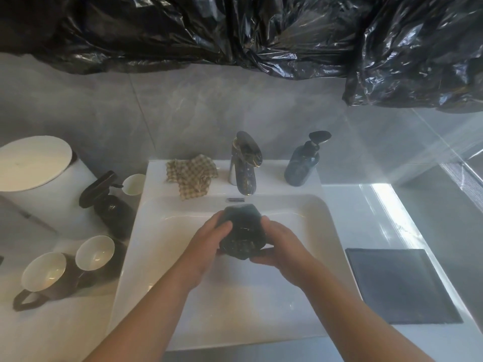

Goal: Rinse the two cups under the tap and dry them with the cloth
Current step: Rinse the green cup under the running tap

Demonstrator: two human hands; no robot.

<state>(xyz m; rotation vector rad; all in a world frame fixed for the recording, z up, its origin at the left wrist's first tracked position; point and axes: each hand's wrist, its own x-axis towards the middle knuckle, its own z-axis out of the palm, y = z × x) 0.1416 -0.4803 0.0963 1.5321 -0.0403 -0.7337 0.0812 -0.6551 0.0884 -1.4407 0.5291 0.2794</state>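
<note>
A dark cup (243, 231) is held between both hands over the white sink (146, 252), just in front of the chrome tap (244, 163). My left hand (206, 241) grips its left side and my right hand (279, 246) wraps its right side. No water stream can be made out. Two dark cups with cream insides stand on the counter at the left: one (44, 273) with a handle toward me, the other (95, 253) behind it. A checked beige cloth (192, 176) lies crumpled on the sink's back ledge, left of the tap.
A dark soap dispenser (304, 163) stands right of the tap and another dark pump bottle (104, 197) left of the sink. A small cream cup (134, 184), a white round container (34, 163), a dark mat (400, 283) and black plastic sheeting (235, 30) surround the basin.
</note>
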